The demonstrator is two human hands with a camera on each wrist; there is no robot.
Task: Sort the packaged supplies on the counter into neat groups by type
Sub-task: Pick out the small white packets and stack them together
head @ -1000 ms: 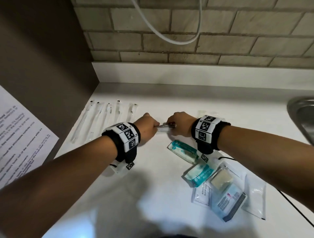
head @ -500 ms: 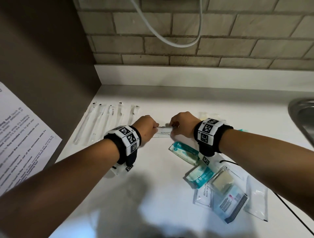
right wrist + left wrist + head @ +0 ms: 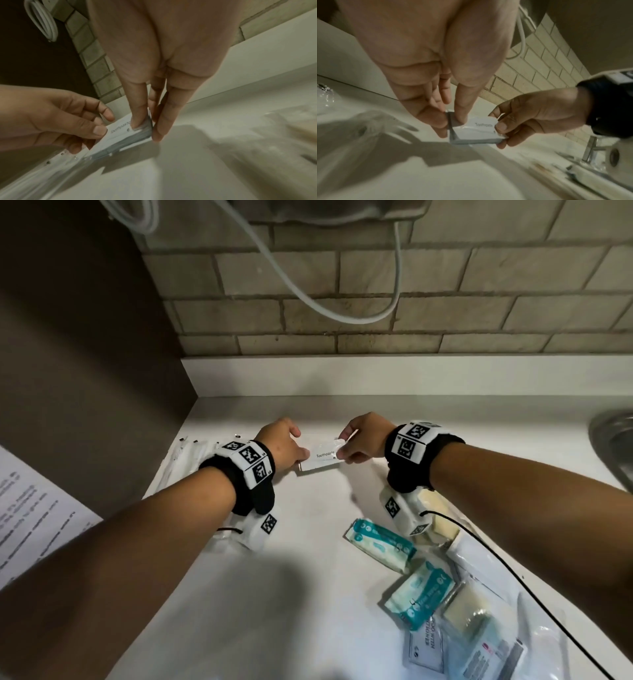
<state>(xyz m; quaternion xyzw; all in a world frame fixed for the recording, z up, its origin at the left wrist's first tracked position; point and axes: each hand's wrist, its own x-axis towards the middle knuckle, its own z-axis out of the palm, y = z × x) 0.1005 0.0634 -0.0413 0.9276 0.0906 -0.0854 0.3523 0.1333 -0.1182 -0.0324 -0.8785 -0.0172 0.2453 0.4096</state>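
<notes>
A small stack of white toothpaste sachets is held between both hands just above the white counter. My left hand pinches the stack's left end with thumb and fingers. My right hand pinches the right end the same way. A row of clear-wrapped toothbrushes lies at the far left of the counter. Teal wipe packs, soap bars and flat sachets lie in a loose pile at the right.
A brown wall panel closes off the left side. The tiled back wall carries a hanging white cable. A steel sink rim shows at the right edge, and a printed paper sheet at the left.
Both hands have lifted the toothpaste stack slightly off the counter and tilted it, so its printed face shows. The head view has shifted upward.
</notes>
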